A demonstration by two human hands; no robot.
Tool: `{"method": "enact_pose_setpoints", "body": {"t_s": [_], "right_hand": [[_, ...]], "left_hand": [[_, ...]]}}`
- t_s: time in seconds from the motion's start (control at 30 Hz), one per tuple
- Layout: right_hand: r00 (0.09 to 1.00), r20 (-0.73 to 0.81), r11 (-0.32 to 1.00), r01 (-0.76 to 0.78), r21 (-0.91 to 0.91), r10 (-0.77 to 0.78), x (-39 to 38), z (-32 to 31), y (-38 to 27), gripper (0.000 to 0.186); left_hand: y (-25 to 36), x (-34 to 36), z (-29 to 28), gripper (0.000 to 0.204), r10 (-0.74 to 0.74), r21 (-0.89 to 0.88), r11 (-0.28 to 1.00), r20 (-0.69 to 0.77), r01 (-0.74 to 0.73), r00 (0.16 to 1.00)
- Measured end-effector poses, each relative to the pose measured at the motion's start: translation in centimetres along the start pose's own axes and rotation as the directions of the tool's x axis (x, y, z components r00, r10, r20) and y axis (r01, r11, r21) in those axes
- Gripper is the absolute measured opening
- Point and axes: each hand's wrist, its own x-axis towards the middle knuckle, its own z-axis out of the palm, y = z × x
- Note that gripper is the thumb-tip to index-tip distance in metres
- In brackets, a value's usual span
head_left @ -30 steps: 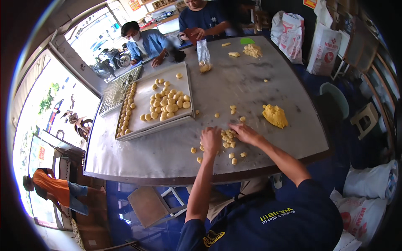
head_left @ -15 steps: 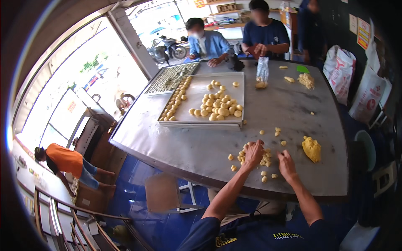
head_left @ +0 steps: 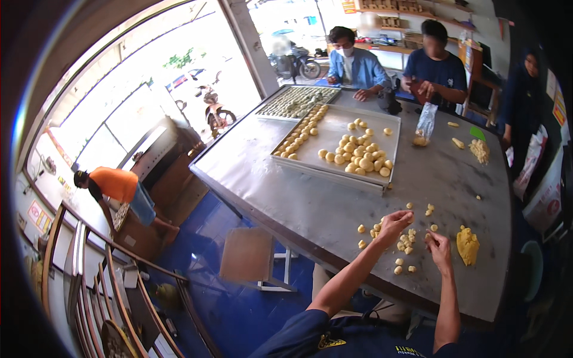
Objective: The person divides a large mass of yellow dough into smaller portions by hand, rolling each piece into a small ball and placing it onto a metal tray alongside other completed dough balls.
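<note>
Over scattered small dough pieces [head_left: 407, 241] on the metal table, my left hand [head_left: 396, 224] is closed, fingertips pinched; whatever they hold is too small to make out. To its right and lower, my right hand [head_left: 438, 247] is also closed, thumb and index finger together beside a small pale piece, its contents unclear. A yellow dough mass [head_left: 467, 244] lies right of my right hand. Farther back, a metal tray [head_left: 334, 122] holds several round dough balls [head_left: 358, 156], some in rows along its left side.
A second tray [head_left: 259, 113] of small pieces sits beyond. Co-workers stand at the far side [head_left: 352, 65] [head_left: 441, 71] and right [head_left: 522, 101]; another person [head_left: 116, 185] bends at the left. A stool [head_left: 245, 253], wooden racks [head_left: 107, 280] and a clear bag [head_left: 425, 119] are around the table [head_left: 239, 173].
The view has swung left. My left hand has moved from over the pile toward its upper edge. My right hand has drawn back from the pile, its fingers now pinched.
</note>
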Motion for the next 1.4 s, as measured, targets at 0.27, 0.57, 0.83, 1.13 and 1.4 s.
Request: {"method": "enact_pose_setpoints", "body": {"t_s": [0.27,0.57,0.83,1.13,1.4], "right_hand": [[0.997,0.078,0.985,-0.024,0.17,0.011,0.4,-0.7,-0.4,0.016],[0.989,0.0,0.963,-0.145,-0.226,0.149,4.6,-0.3,-4.0,0.025],[0.918,0.314,0.801,0.372,-0.47,-0.242,3.5,2.6,1.7,0.05],[0.933,0.227,0.626,0.355,-0.694,-0.278,0.7,1.4,3.3,0.039],[0.973,-0.02,0.895,0.205,-0.396,-0.232,-1.2,-0.1,-0.1,0.029]], "left_hand": [[-0.8,-2.4,0.0,0.032,-0.068,-0.153,0.985,0.092,0.081,0.993],[0.9,-5.0,-2.2,0.034,0.046,0.153,0.987,-0.051,-0.038,0.998],[2.5,-5.8,0.4,0.037,-0.158,-0.069,0.986,-0.106,0.151,0.982],[2.8,-4.5,-1.5,0.035,-0.142,0.286,0.945,-0.073,0.157,0.987],[3.8,-1.4,4.1,0.033,-0.098,0.385,0.919,0.014,0.085,0.995]]}}
